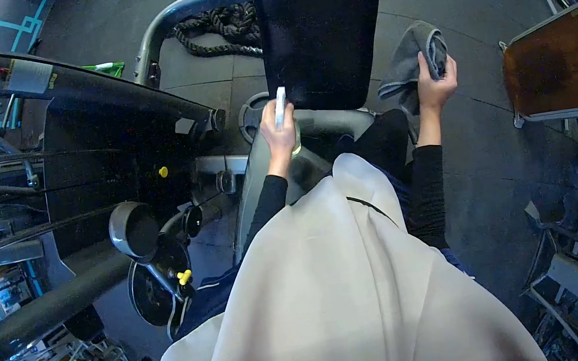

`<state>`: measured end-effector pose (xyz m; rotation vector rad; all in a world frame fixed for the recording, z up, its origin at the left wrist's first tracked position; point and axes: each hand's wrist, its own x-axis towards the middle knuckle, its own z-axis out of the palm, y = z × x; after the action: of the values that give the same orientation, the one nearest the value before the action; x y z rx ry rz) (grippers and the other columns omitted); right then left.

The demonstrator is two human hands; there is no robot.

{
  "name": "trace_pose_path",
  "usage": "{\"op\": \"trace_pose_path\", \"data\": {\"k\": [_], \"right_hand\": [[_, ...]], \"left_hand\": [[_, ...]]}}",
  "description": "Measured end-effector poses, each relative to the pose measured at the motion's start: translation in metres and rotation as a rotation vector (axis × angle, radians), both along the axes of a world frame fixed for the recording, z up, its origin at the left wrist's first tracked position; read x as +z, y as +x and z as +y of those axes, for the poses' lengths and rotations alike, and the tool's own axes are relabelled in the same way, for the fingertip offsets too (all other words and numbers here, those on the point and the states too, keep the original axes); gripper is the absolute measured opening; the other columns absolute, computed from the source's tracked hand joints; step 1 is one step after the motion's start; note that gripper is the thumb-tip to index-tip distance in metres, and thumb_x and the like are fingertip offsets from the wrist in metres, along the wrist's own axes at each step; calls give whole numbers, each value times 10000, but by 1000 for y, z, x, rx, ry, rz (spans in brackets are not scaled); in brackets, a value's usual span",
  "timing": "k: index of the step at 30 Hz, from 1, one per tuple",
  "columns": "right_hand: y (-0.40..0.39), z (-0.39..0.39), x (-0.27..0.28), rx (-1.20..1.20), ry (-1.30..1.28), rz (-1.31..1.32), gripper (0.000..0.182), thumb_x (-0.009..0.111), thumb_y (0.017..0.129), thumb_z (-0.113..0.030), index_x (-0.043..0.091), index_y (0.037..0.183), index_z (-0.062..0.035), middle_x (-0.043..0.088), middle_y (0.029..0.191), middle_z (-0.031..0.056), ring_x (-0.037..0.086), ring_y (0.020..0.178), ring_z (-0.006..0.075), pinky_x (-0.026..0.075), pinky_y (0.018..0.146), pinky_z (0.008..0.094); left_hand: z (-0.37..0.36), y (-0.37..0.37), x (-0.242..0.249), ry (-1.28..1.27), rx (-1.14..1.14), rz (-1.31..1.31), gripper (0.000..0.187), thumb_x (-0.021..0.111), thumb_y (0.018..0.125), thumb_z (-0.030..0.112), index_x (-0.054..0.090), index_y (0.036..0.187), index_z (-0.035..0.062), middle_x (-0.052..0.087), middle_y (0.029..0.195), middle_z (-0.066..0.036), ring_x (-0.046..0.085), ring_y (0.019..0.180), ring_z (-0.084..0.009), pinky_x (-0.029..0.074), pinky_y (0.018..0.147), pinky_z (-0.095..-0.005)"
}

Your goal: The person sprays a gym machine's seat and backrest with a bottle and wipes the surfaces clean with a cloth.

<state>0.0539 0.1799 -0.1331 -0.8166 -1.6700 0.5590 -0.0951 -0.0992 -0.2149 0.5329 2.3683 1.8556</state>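
My left hand [279,131] is closed around what looks like a spray bottle [281,106]. Its narrow white top sticks up past my fingers, and a yellowish-green edge shows beside my wrist; my hand hides much of the rest. It is just in front of the black padded backrest [321,30] of a gym machine, above the grey seat [331,120]. To the right, my right hand [437,86] grips a bunched grey cloth [411,57], with the thumb and fingers pressed into its folds. The cloth hangs in the air beside the backrest, apart from it.
At the left stands the machine's dark frame [93,146], with a round grey roller pad [134,231] and yellow knobs. Black rope [225,29] lies coiled on the floor behind. A brown-topped piece of equipment [555,62] stands at the right.
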Motion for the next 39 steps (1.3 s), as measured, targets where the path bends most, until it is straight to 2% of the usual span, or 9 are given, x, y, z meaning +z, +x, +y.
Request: {"op": "trace_pose_path", "data": {"k": [2, 4, 7, 11, 18, 25, 28, 34, 39], "right_hand": [[1, 0, 0, -6, 3, -23, 358, 806, 729, -133, 649, 1005, 31, 641, 987, 134, 641, 909, 275, 501, 823, 354], [0, 1, -1, 2, 0, -31, 357, 806, 730, -132, 648, 1005, 33, 641, 984, 133, 641, 906, 271, 502, 822, 352], [1, -2, -2, 17, -25, -29, 356, 806, 731, -130, 648, 1006, 34, 642, 985, 132, 640, 902, 268, 502, 822, 348], [1, -5, -2, 37, -64, 17, 362, 807, 730, -129, 647, 1012, 32, 642, 987, 133, 638, 899, 265, 498, 826, 342], [5, -6, 3, 32, -80, -45, 339, 803, 732, -133, 651, 987, 29, 642, 989, 121, 633, 903, 257, 488, 840, 344], [7, -11, 12, 127, -174, 56, 323, 796, 747, -122, 649, 996, 22, 642, 980, 83, 621, 896, 194, 482, 832, 306], [6, -20, 27, 282, -337, 197, 282, 758, 789, -108, 650, 1019, 14, 658, 981, 50, 607, 884, 129, 470, 811, 260], [-23, -71, 64, 659, -533, 120, 405, 768, 777, -149, 607, 1121, -10, 663, 1007, 73, 629, 882, 157, 501, 814, 285], [-41, -100, 64, 1016, -328, 126, 398, 620, 907, -318, 637, 1130, 11, 654, 1051, 104, 609, 980, 191, 452, 908, 302]], "left_hand": [[-14, 0, -59, -85, -14, 130, 190, 642, 883, 148, 636, 977, -17, 643, 805, -67, 629, 635, -127, 512, 570, -273], [-20, 14, -61, -91, -126, -42, 251, 672, 882, 194, 647, 1041, 2, 643, 840, -60, 637, 794, -151, 504, 730, -304], [-15, 21, -49, -105, -285, 337, 297, 725, 839, 227, 685, 1038, 9, 635, 944, -87, 601, 879, -170, 482, 782, -344], [1, 17, -32, -113, -608, -303, 378, 770, 801, 238, 695, 1107, 29, 645, 1029, -102, 637, 888, -174, 500, 792, -306], [18, 8, -42, 54, -422, -424, 692, 864, 685, 208, 564, 1275, 6, 644, 1147, -95, 625, 1007, -174, 497, 901, -317], [-9, 5, -59, -151, -420, -84, 942, 817, 601, 113, 360, 1418, 9, 531, 1258, -215, 552, 1167, -296, 462, 976, -407], [-16, 14, -10, -429, -126, 345, 969, 766, 603, 103, 296, 1445, 9, 486, 1296, -229, 530, 1181, -335, 461, 969, -418], [26, 32, 121, 217, -538, -246, 745, 705, 860, 239, 288, 1468, 134, 426, 1385, -175, 492, 1227, -278, 463, 951, -389], [50, 27, 116, 458, -520, -402, 570, 710, 873, 135, 421, 1351, 21, 560, 1251, -80, 527, 1144, -145, 435, 982, -310]]}}
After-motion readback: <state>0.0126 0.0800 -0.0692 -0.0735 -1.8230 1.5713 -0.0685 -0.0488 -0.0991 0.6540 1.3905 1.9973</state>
